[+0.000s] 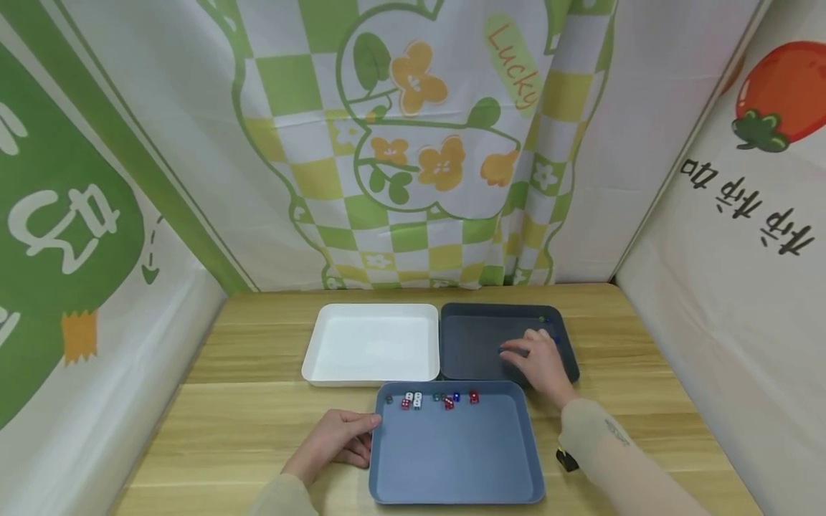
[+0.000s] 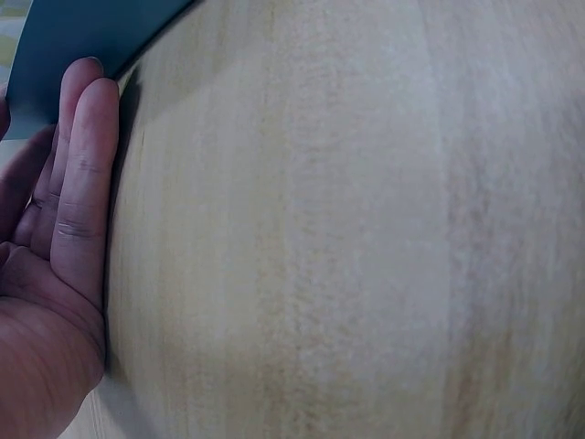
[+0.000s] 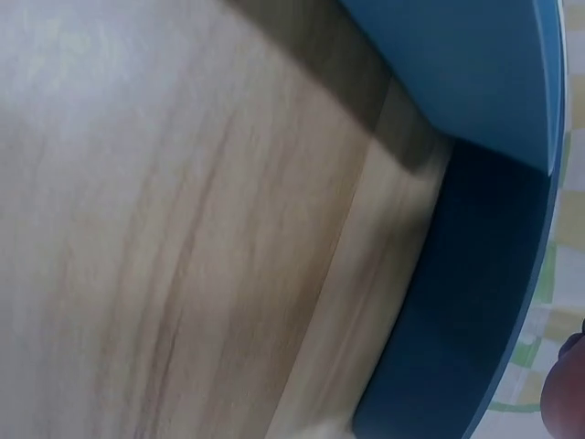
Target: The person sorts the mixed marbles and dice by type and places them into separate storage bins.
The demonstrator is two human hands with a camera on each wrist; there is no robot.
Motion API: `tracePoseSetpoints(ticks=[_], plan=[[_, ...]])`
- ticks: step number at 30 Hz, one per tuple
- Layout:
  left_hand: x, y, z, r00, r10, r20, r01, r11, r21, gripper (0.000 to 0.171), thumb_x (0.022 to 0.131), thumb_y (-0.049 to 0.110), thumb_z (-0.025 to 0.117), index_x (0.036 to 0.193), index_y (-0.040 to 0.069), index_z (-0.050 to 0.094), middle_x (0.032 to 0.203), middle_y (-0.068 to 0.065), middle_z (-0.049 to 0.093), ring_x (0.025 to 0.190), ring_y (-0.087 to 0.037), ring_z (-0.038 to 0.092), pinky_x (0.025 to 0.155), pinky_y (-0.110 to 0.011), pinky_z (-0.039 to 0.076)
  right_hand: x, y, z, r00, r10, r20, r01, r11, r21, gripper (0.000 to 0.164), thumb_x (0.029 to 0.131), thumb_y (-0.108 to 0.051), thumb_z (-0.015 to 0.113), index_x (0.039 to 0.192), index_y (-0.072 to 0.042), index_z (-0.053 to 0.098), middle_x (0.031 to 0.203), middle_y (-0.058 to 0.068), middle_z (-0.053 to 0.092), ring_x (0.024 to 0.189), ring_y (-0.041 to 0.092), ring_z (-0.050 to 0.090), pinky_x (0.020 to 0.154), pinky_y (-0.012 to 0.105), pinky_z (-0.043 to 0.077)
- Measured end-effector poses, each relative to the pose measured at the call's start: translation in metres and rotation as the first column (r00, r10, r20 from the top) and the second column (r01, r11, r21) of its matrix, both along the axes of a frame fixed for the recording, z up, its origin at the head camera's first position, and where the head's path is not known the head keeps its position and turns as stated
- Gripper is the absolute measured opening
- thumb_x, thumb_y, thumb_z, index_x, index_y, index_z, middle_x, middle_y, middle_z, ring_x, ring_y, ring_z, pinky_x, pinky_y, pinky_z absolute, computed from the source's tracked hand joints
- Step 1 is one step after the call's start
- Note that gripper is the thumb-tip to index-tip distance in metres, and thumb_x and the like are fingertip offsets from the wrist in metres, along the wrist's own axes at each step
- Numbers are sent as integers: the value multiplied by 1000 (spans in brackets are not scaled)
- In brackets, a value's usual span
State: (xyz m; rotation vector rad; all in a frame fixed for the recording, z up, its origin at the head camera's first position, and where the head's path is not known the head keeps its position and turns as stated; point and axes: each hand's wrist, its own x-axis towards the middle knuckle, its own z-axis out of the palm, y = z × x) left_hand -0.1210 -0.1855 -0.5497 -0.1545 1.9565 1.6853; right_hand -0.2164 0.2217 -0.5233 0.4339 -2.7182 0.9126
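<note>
wood-grain surface (image 1: 193, 448), nearest part: a blue-grey tray (image 1: 458, 462) lies flat on it. the left hand (image 1: 335, 438) is at the tray's left side and grips the rim, thumb on top and fingers, fairly straight in the left wrist view, against the outer wall. inside the tray, the dice are grouped along the far edge: at the left, a dark green die (image 1: 388, 399), then a cluster of white dice (image 1: 417, 396) with a red die (image 1: 405, 404) beside them; further right, green dice (image 1: 437, 397), a second red die (image 1: 449, 403), a blue die (image 1: 456, 396) and, slightly apart, a third red die (image 1: 474, 397). to the right and farther off, the right hand (image 1: 542, 364) is over a dark tray (image 1: 471, 347), thumb and finger closed in a pinch on a small dark piece (image 1: 501, 350); its face cannot be read. small green and blue pieces (image 1: 543, 319) lie near that tray's far right corner. left of the dark tray, just beside it, stands a white tray (image 1: 377, 344); both are directly beyond the blue-grey one. farthest back hangs a green-and-yellow checked curtain (image 1: 406, 236) with orange flowers and the word "lucky".
</note>
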Motion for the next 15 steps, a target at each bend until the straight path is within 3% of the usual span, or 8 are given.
tracePoseSetpoints(ticks=[5,15], plan=[[-1,0,0,1000,1,-1,-1,1000,4,47,98,41,69,99,-6,75,71,-7,69,59,-15,68,61,-35,63,-6,6,-1,999,-16,50,15,1000,20,19,89,-20,80,104,-10,81,76,-3,45,74,19,32,67,33,26],[-1,-1,0,1000,-14,-11,14,1000,-17,49,96,45,69,95,-3,76,72,-6,70,60,-14,68,61,-34,63,-14,14,-4,997,-46,65,43,998,38,18,89,-20,80,104,-10,81,79,-1,52,75,19,35,70,33,31]])
